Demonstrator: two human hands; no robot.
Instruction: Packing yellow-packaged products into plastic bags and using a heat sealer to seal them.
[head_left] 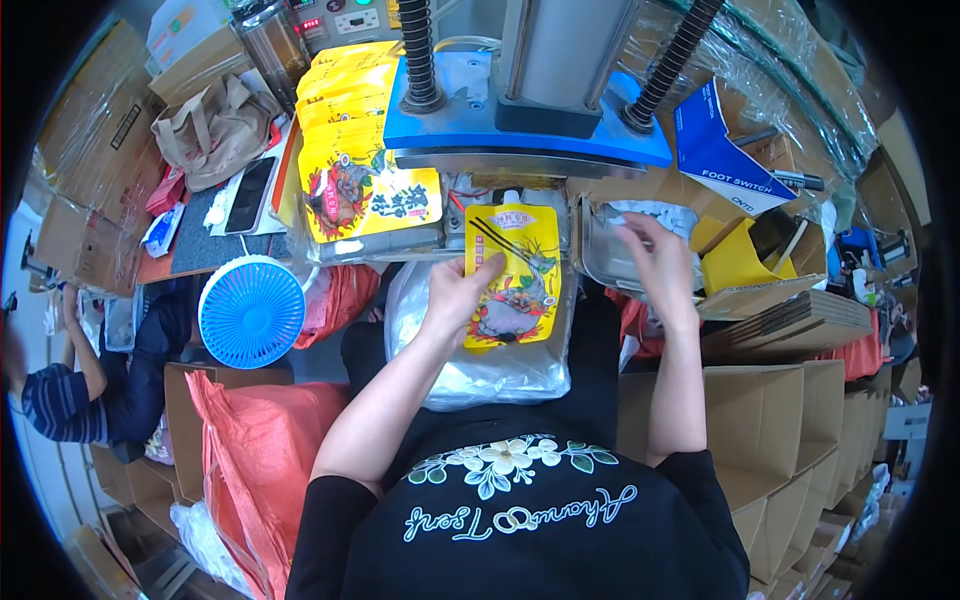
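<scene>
My left hand (458, 295) grips a yellow spouted pouch (515, 275) by its left edge, holding it upright with the spout under the blue press head (520, 130) of the machine. My right hand (655, 265) reaches into a grey tray of small white caps (640, 215) on the right, fingers bent among them; whether it holds a cap cannot be seen. A stack of matching yellow pouches (350, 150) lies fanned out to the left of the press. A clear plastic bag (480, 370) rests on my lap beneath the pouch.
A blue round fan (250, 312) stands at the left, with a red sack (265, 450) below it. Open cardboard boxes (770, 420) line the right side. A phone (248, 195) and a tan bag (210, 130) lie at the back left. Another person (90, 385) sits at far left.
</scene>
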